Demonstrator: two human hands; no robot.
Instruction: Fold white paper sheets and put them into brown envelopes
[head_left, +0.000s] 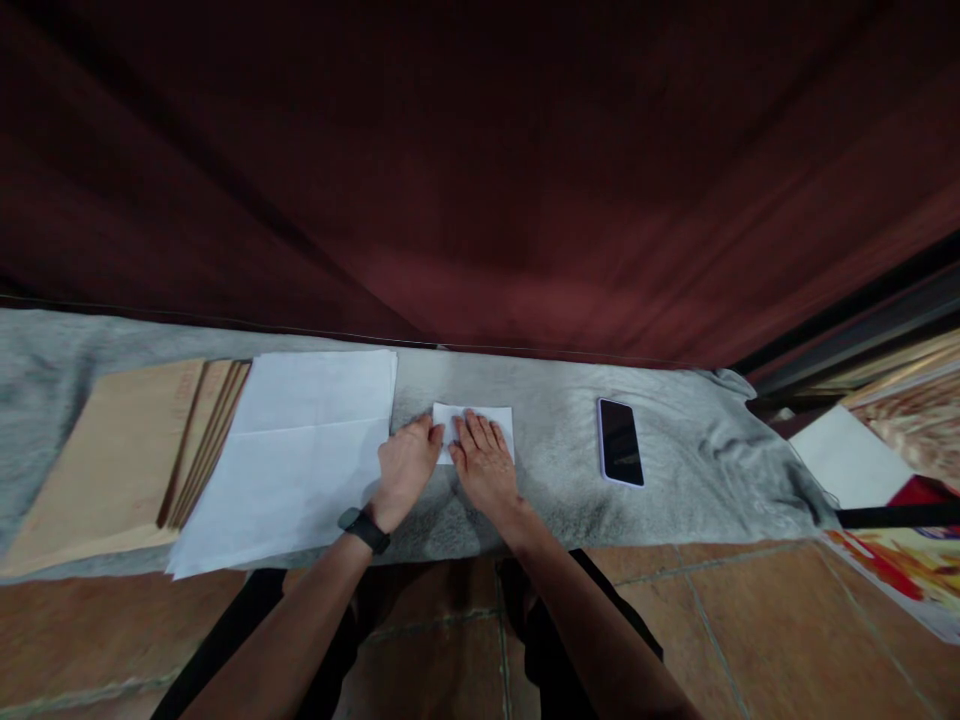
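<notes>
A small folded white sheet of paper (474,411) lies on the grey cloth in front of me. My left hand (406,462) is closed at the paper's left edge, fingers curled and thumb against it. Flat on top of the same paper rests my right hand (484,460), its fingers stretched out and slightly apart. The two hands hide much of the sheet. Just left of my left hand is a stack of larger white paper (307,460) with a crease across the top sheet.
Several brown envelopes (120,455) overlap at the far left. A phone (621,443) with a dark screen lies to the right on the grey cloth (697,450). Dark red fabric (480,200) hangs behind. Brown floor tiles (720,620) run along the front.
</notes>
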